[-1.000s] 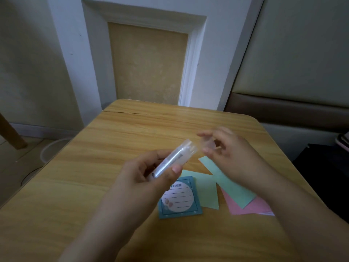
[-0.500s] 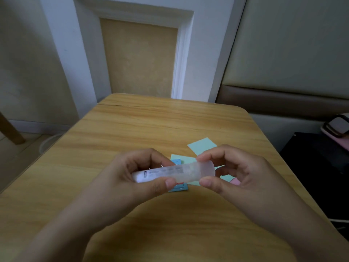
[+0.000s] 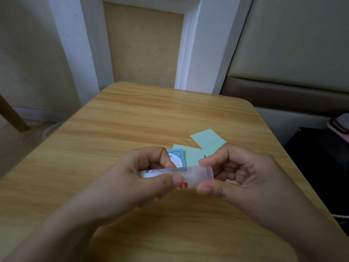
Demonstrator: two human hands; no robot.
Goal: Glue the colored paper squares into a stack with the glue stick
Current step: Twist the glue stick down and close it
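I hold a translucent glue stick (image 3: pixel 190 175) level above the wooden table (image 3: pixel 132 125). My left hand (image 3: pixel 143 178) grips its labelled body between thumb and fingers. My right hand (image 3: pixel 238 176) pinches its clear cap end between thumb and forefinger. Behind my hands lie light green paper squares (image 3: pixel 207 141) and a blue note pad (image 3: pixel 176 157) with a white lined circle. Both are partly hidden by my fingers. A sliver of pink paper (image 3: pixel 228 180) shows under my right hand.
The table's far edge meets a white-framed wall panel (image 3: pixel 143 44). A dark object (image 3: pixel 321 157) with a pink-edged item (image 3: pixel 340 125) on it stands right of the table. A padded surface (image 3: pixel 292 53) rises at back right. A wooden leg (image 3: pixel 11 118) stands at left.
One second ago the cap was off in my right hand, apart from the tilted stick. Now the cap sits on the stick, held level by both hands, nearer to me.
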